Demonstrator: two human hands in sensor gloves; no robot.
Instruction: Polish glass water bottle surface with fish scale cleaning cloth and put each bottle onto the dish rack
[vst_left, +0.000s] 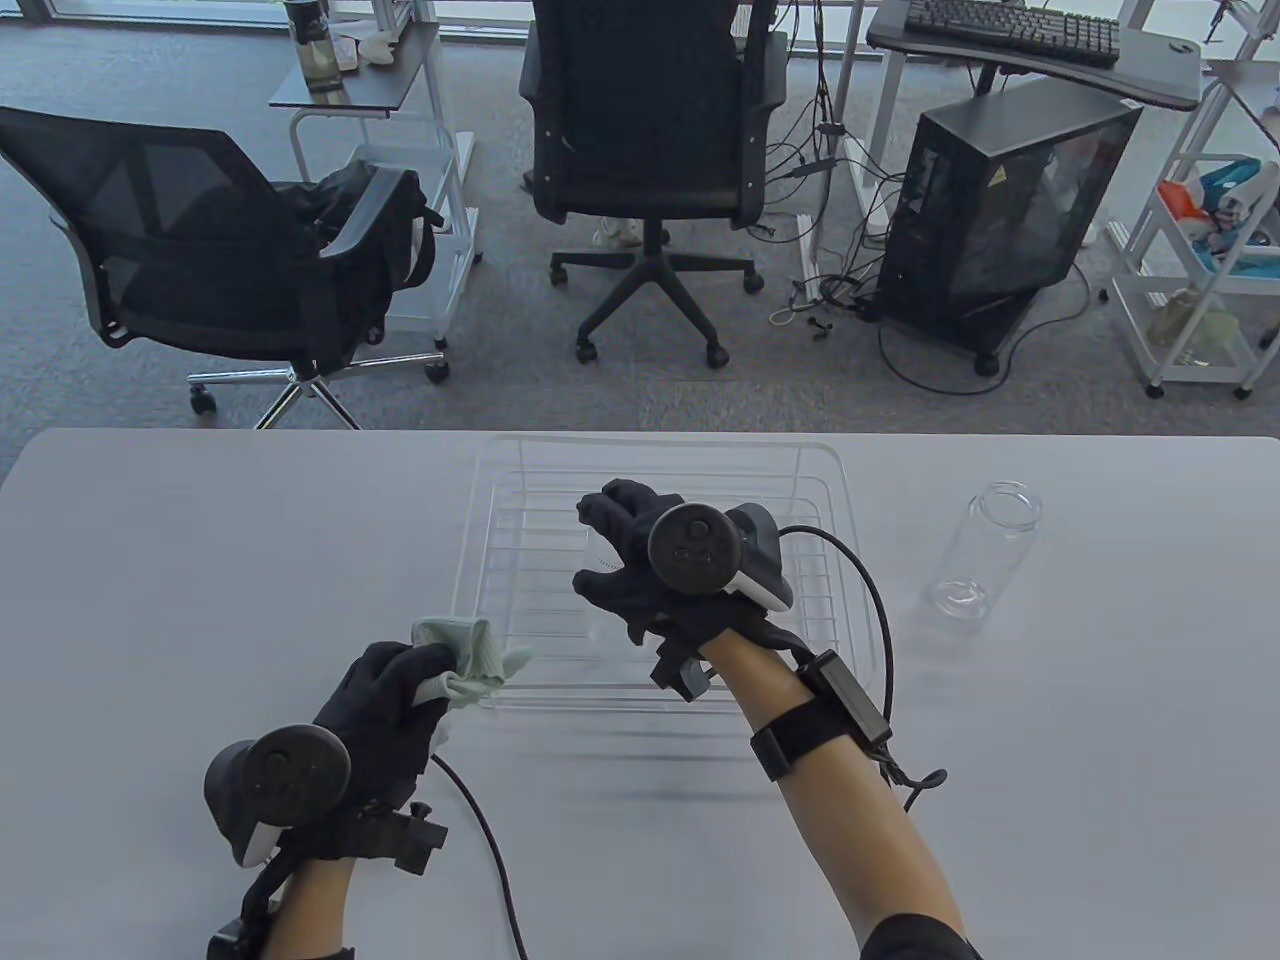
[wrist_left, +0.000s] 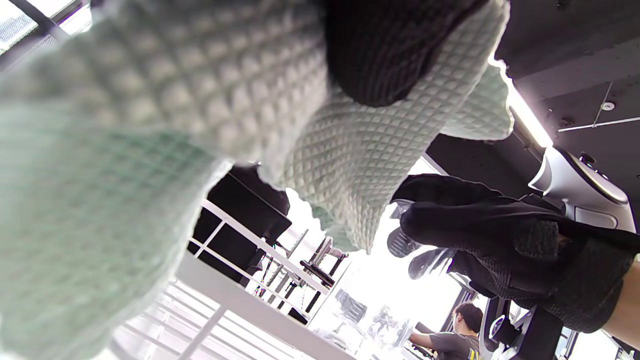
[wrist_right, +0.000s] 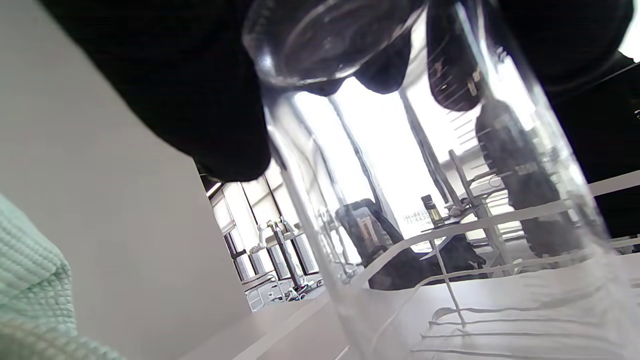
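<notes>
- Nearest the table camera, the left hand (vst_left: 385, 705) hangs over the bench's near-left part, fingers curled round the pale green fish scale cloth (vst_left: 465, 660). The bunched cloth sticks out past the fingertips toward the dish rack's near-left corner.
- From the left wrist camera the cloth (wrist_left: 175, 125) fills most of the picture, its diamond weave sharp, with one dark gloved finger (wrist_left: 395, 50) pressed over it at the top.
- Right hand (vst_left: 630, 570) is above the middle of the clear dish rack (vst_left: 830, 560), with its fingers wrapped round a glass bottle; from above the hand and its tracker hide almost all of that bottle.
- From the right wrist camera the held bottle (wrist_right: 400, 200) runs down from the gloved fingers (wrist_right: 200, 100) toward the rack's white bars (wrist_right: 500, 220). Whether it touches the rack I cannot tell.
- Dish rack sits at the middle of the bench, close to its far edge.
- Second glass bottle (vst_left: 980, 550) stands upright and open-mouthed on the bench (vst_left: 200, 560), well right of the rack and apart from both hands.
- Beyond the far edge stand two office chairs (vst_left: 650, 150) and a computer tower (vst_left: 1000, 200) on the carpet.
</notes>
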